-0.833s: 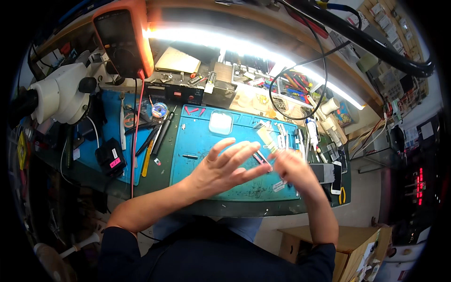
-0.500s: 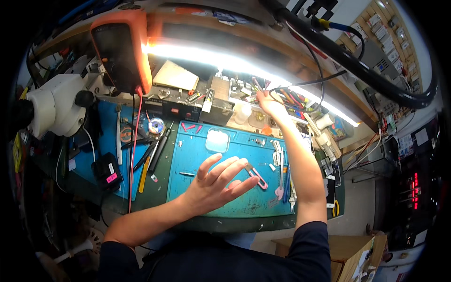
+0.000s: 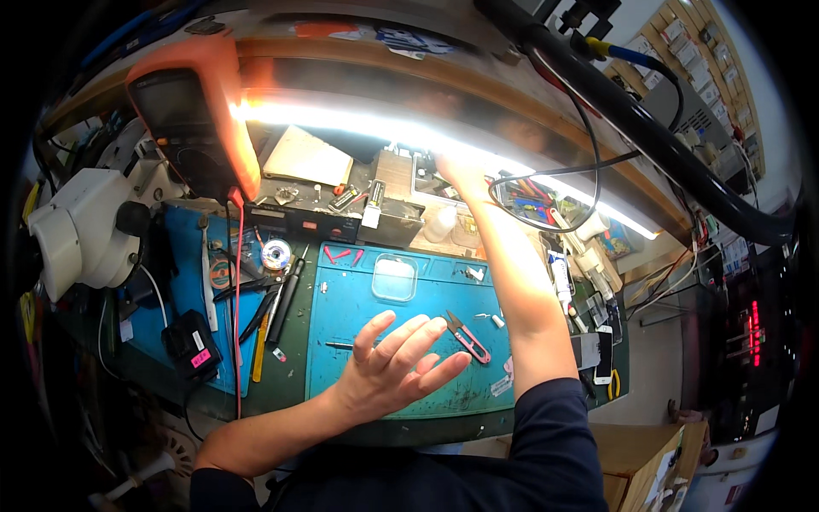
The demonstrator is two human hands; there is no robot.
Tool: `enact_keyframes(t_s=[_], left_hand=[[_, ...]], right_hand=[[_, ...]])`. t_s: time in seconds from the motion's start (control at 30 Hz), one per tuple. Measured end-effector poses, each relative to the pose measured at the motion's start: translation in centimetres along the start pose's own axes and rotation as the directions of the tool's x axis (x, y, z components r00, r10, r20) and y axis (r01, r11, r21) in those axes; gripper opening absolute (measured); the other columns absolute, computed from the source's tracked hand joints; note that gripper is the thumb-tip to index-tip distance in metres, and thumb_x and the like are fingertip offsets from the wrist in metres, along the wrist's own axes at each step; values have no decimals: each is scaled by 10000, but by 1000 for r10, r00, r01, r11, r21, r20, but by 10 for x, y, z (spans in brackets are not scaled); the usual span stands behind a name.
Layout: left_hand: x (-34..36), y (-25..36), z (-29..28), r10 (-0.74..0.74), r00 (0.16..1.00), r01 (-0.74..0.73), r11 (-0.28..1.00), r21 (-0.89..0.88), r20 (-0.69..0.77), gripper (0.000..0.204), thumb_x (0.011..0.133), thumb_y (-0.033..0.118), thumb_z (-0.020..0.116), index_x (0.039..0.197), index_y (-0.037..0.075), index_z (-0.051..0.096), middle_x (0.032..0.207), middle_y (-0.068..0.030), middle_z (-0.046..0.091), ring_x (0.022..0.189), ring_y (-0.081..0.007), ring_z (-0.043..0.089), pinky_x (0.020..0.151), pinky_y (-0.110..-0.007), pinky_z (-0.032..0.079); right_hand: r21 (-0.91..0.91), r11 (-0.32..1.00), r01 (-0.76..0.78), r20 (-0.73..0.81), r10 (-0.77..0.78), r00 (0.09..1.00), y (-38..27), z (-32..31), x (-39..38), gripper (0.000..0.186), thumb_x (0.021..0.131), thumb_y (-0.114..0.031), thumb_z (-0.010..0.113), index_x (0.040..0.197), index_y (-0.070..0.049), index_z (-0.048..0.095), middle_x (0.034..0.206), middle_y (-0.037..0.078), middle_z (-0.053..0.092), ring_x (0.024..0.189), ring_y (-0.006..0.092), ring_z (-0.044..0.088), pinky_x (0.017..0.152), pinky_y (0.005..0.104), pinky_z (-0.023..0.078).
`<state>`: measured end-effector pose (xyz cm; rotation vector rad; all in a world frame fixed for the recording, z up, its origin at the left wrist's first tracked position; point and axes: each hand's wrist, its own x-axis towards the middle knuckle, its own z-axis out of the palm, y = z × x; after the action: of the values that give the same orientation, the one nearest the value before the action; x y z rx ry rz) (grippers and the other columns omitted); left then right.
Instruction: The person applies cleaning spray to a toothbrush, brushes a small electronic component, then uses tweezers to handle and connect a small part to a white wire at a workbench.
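My left hand [image 3: 394, 365] hovers over the blue work mat [image 3: 350, 384], fingers spread and holding nothing. Just past its fingertips lie thread snips [image 3: 470, 340] with pink handles. A small clear square box [image 3: 395, 277] rests farther back on the mat. Stretched far forward, my right hand [image 3: 461, 172] is among small parts at the back of the bench, beneath a bright strip lamp [image 3: 358, 115]. Glare hides its fingers, so I cannot see whether they hold anything. A white bottle [image 3: 440, 224] stands just nearer than that hand.
At left are a white microscope [image 3: 81, 230], an orange multimeter [image 3: 192, 119] with a red lead, a solder spool [image 3: 275, 253] and a black pen-shaped tool [image 3: 288, 299]. A phone [image 3: 603, 354] lies at the right edge. A thick black arm [image 3: 631, 128] with cables crosses the upper right.
My right hand has reached farther forward and left, deeper under the lamp. My left hand stays spread in nearly the same place. The whole view has shifted slightly.
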<state>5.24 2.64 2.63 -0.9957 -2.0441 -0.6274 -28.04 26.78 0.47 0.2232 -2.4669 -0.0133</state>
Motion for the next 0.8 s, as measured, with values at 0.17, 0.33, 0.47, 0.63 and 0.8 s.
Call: enact_keyframes(t_s=[0.17,0.33,0.47,0.63,0.8], left_hand=[[8,4,5,1,1000,0,999,-52,17,485,845,99,745,1304,158,599,1296,-90,582,1176,-238,568,1109,-488,366],[5,-7,3,37,936,50,971,-235,351,496,816,108,748,1294,43,633,1186,-96,644,1081,-263,620,1030,-446,469],[4,7,9,129,915,25,927,-373,382,451,815,108,751,1248,36,646,1176,-105,655,1063,-289,638,998,-435,486],[-4,13,15,170,879,29,914,-406,445,460,825,129,750,1259,32,632,1266,-119,636,1148,-308,617,1005,-430,478],[10,40,33,157,855,5,950,-312,494,534,849,221,758,1326,39,600,1388,-148,569,1277,-327,544,1065,-432,447]], right_hand=[[-21,997,68,-89,-69,994,12,-5,-13,392,939,-396,611,1136,-75,722,1043,211,725,974,393,692,879,474,539],[137,963,-231,344,173,923,-7,-81,-61,379,968,-390,577,1134,-78,711,990,206,733,939,402,701,877,477,539],[341,888,-310,371,176,912,27,-172,-162,411,1018,-411,544,1261,-99,658,1095,181,729,1020,374,696,904,459,526],[158,917,-366,392,282,876,3,-291,-281,266,930,-292,701,1076,-70,718,769,77,679,677,247,677,623,374,522],[15,932,-361,245,347,905,-29,-294,-354,385,905,-230,712,1241,-54,643,1021,118,614,834,309,697,696,404,579]])
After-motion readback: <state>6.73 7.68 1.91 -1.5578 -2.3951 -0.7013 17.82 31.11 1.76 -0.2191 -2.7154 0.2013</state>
